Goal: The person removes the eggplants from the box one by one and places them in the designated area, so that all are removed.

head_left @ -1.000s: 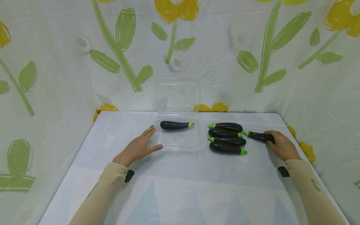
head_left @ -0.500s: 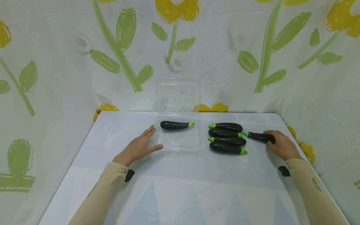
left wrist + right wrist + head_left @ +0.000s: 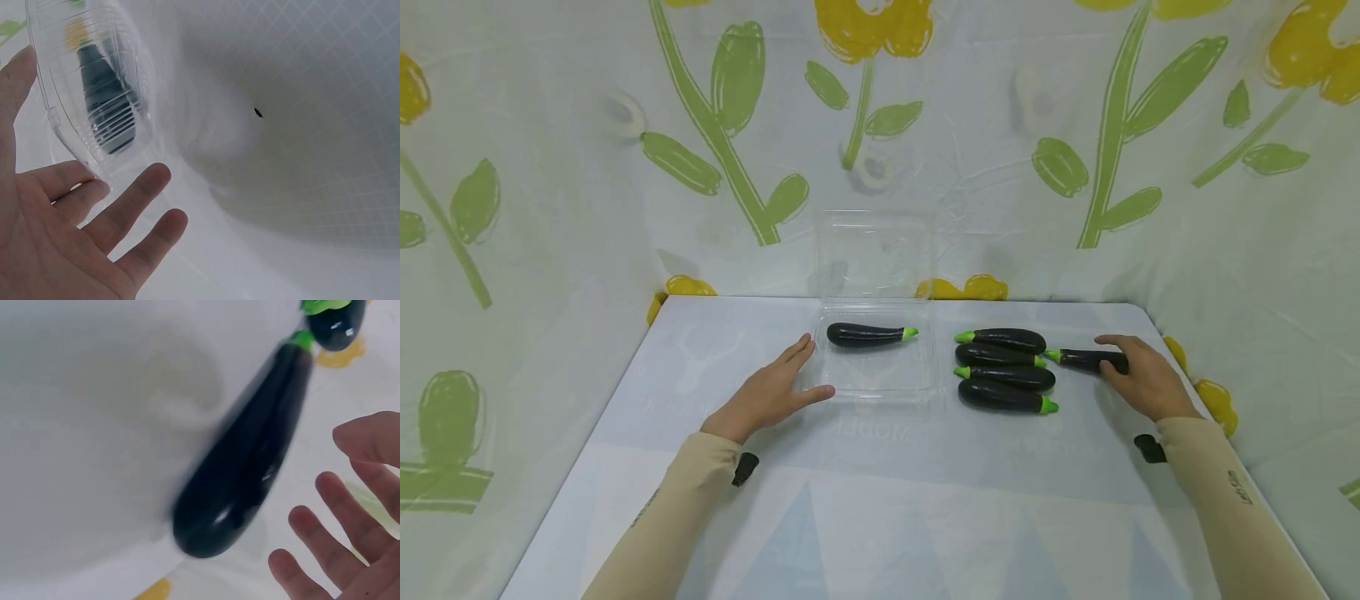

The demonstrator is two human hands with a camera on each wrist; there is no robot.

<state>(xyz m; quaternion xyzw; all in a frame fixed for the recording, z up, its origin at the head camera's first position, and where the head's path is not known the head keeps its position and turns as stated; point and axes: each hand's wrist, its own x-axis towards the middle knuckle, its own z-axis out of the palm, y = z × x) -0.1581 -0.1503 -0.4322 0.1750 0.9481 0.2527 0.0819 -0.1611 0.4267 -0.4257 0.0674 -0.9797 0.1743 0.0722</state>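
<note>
An open clear plastic clamshell box (image 3: pixel 880 385) stands at the back of the table, lid up, with one dark eggplant (image 3: pixel 865 335) lying across its base. My left hand (image 3: pixel 765 398) is at the box's left side, fingers extended, fingertips at its edge. On the right, a single eggplant (image 3: pixel 244 450) lies with its green stem end pointing left. Over its thick end is my right hand (image 3: pixel 1146 383), thumb and fingers spread apart; the right wrist view shows the fingers loosely bent with a gap between them and the eggplant.
Between the box and the single eggplant, several eggplants (image 3: pixel 1006 377) lie side by side in a stack-like row, stems alternating. The white table (image 3: pixel 880 500) ends at a flower-printed curtain (image 3: pixel 970 150) behind and at both sides.
My right hand has moved slightly left and its thumb and fingers have spread from the eggplant's end. That eggplant has shifted a little left and lies straighter. My left hand stays put.
</note>
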